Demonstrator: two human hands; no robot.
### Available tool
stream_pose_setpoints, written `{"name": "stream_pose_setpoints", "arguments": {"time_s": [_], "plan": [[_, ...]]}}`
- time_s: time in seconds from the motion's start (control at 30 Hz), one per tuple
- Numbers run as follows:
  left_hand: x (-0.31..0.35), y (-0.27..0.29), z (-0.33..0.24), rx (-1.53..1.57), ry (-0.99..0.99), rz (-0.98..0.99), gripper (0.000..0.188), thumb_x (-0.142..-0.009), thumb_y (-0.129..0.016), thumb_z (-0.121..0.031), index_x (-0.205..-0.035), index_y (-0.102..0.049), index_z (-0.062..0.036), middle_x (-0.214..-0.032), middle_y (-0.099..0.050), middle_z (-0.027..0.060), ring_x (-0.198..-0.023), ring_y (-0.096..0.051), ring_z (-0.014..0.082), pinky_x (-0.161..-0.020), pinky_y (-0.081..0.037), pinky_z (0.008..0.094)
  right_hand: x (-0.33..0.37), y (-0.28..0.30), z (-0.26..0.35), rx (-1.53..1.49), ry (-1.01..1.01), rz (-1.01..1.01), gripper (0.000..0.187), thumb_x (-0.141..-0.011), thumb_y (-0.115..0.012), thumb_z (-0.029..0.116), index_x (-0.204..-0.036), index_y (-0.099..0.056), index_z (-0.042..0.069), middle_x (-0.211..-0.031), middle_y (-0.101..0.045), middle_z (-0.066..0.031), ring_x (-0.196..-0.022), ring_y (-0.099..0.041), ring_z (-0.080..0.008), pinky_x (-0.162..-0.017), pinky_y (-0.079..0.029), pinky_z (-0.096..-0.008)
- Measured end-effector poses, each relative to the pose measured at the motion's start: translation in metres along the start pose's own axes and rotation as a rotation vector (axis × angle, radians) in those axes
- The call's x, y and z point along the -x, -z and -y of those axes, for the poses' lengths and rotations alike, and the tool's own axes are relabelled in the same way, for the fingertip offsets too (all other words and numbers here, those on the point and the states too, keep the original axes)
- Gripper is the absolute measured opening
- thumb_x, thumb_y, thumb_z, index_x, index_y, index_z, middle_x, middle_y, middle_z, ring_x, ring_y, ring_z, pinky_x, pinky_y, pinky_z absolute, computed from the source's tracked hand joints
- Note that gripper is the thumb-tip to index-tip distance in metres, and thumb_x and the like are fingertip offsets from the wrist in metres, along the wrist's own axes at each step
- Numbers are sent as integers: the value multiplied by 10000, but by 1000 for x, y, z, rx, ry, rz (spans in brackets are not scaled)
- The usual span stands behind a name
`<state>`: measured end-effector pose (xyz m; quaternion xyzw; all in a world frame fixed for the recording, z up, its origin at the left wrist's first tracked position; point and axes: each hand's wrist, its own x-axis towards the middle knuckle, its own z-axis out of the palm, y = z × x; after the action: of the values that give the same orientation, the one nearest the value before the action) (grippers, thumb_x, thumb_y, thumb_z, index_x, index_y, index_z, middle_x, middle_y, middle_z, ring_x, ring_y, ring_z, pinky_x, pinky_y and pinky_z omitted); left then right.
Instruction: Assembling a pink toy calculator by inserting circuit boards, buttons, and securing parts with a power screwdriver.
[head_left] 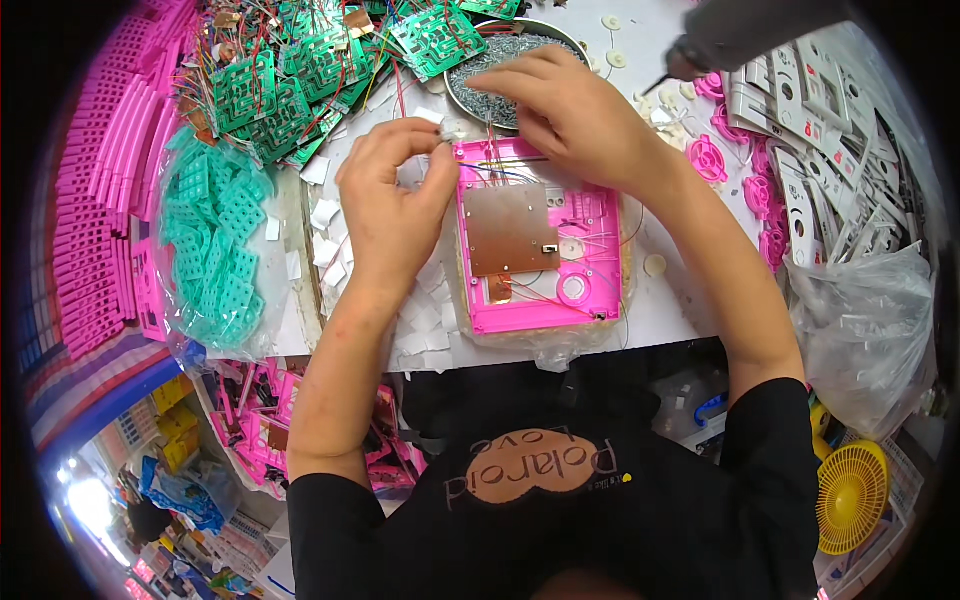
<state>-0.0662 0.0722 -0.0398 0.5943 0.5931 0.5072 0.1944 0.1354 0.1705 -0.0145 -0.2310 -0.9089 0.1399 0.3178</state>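
A pink plastic housing [590,312] lies on a wrapped pad in front of me, with a copper-brown circuit board [510,225], thin coloured wires and a white round part inside. At its far left corner is my left hand [395,190], thumb and forefinger closed together beside a small whitish piece; what they pinch is too small to make out. My right hand [570,115] is over the far edge of the housing and a round tin of small screws [505,45]. Its fingers stretch out to the left above the screws, and nothing shows in them.
Green circuit boards with wires [320,65] are heaped at the far left, above a bag of teal grid pieces [215,230]. Pink parts [100,200] are stacked farther left. A dark power screwdriver [740,40] hangs at far right, near white panels [830,120] and a clear bag [860,330].
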Motion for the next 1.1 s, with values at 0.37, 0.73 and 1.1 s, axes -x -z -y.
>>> {"name": "stream_pose_setpoints", "arguments": {"time_s": [0.37, 0.73, 1.1], "plan": [[-16, -22, -30, -623, -274, 91, 219, -796, -775, -260, -957, -739, -116, -1077, -665, 42, -1098, -567, 270, -1002, -298, 495, 20, 16, 7, 94, -48, 19, 168, -815, -740, 92, -979, -710, 73, -914, -639, -73, -893, -581, -294, -778, -508, -396], [-22, -9, -30, -570, -178, 216, 186, -786, -773, -278, -750, -700, -110, -819, -668, 48, -872, -619, 272, -923, -343, 475, 35, 39, 29, 212, -73, 92, 155, -765, -752, 82, -898, -673, 70, -861, -601, -65, -853, -569, -282, -754, -489, -404], [-31, -22, -31, -584, -366, 229, 136, -804, -770, -243, -776, -716, -121, -866, -692, 21, -971, -629, 256, -951, -345, 524, 27, 41, 51, 449, 39, 338, 102, -727, -684, 165, -782, -704, 82, -864, -635, -54, -925, -604, -248, -866, -480, -389]]}}
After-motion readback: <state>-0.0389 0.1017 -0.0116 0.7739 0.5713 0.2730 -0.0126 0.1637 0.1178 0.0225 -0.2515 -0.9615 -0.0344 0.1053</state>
